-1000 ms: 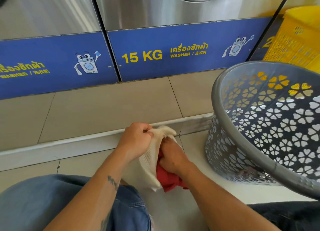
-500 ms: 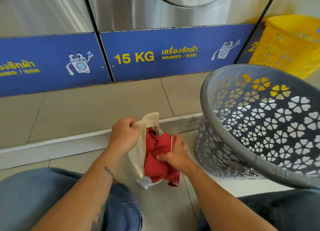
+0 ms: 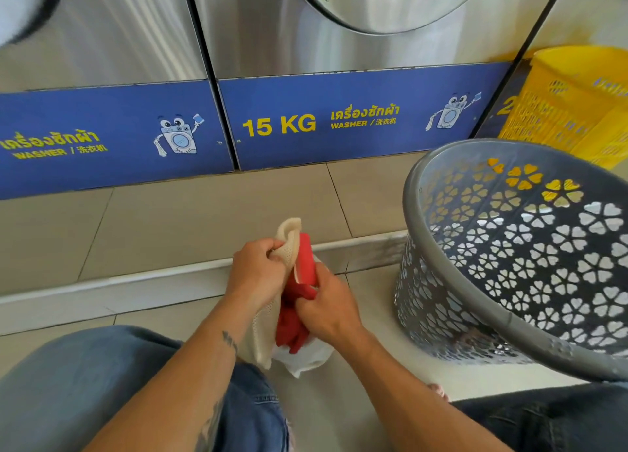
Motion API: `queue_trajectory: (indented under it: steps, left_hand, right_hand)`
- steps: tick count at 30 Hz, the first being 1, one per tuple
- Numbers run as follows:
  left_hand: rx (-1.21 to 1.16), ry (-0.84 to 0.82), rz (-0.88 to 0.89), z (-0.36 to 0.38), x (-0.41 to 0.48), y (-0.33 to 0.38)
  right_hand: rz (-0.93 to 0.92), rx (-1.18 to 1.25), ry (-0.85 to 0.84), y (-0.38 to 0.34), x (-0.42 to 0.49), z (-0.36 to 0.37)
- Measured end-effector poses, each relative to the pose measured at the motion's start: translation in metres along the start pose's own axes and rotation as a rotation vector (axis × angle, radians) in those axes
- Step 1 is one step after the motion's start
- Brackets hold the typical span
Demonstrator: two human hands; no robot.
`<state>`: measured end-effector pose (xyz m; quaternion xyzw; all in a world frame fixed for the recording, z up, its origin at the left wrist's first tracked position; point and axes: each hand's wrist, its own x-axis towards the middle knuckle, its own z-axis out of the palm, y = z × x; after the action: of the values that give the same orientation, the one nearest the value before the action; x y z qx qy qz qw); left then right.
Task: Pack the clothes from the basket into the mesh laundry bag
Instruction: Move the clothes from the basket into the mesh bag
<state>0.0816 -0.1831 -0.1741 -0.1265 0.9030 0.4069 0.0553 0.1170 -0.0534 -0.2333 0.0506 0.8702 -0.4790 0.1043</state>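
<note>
Stuffing the red cloth garment [image 3: 299,312] into the cream mesh laundry bag [image 3: 289,244], the left hand [image 3: 255,273] grips the bag's mouth and the right hand [image 3: 328,309] pinches the garment. The grey perforated plastic basket [image 3: 509,319] stands at three o'clock. Next, I think, push deeper.

This looks like a coin laundry: a row of steel-fronted washers [image 3: 339,27] stands on a tiled plinth [image 3: 204,220], each with a blue panel [image 3: 356,118] marked "15 KG WASHER" (Thai and Chinese too). Plastic laundry baskets, grey [image 3: 509,248] and yellow [image 3: 577,105], sit nearby.
</note>
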Motion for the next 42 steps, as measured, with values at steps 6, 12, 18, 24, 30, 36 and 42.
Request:
queue_trajectory:
  steps: [6, 12, 18, 24, 30, 36, 42]
  left_hand:
    - [-0.023, -0.197, 0.069, -0.008, -0.01, -0.002]
    - [-0.109, -0.192, 0.0, -0.018, -0.015, -0.001]
    - [-0.017, -0.085, -0.004, -0.012, -0.013, 0.006]
    - [-0.134, -0.338, 0.022, -0.02, -0.017, 0.011]
    - [-0.247, -0.239, -0.034, -0.042, -0.026, 0.006]
    - [-0.201, -0.154, -0.054, -0.04, -0.055, 0.007]
    - [-0.204, -0.117, -0.06, -0.043, -0.067, 0.007]
  right_hand:
    - [0.027, 0.155, -0.263, 0.012, 0.022, 0.016]
    - [0.262, 0.36, -0.331, 0.038, 0.044, 0.019]
    - [0.402, 0.655, -0.311, 0.025, 0.051, 0.013]
    - [0.442, 0.902, -0.214, 0.032, 0.044, 0.014]
    - [0.444, 0.759, -0.158, 0.04, 0.027, -0.002]
    - [0.316, 0.165, -0.118, 0.015, 0.009, -0.022]
    - [0.193, -0.086, -0.076, -0.002, -0.008, -0.045]
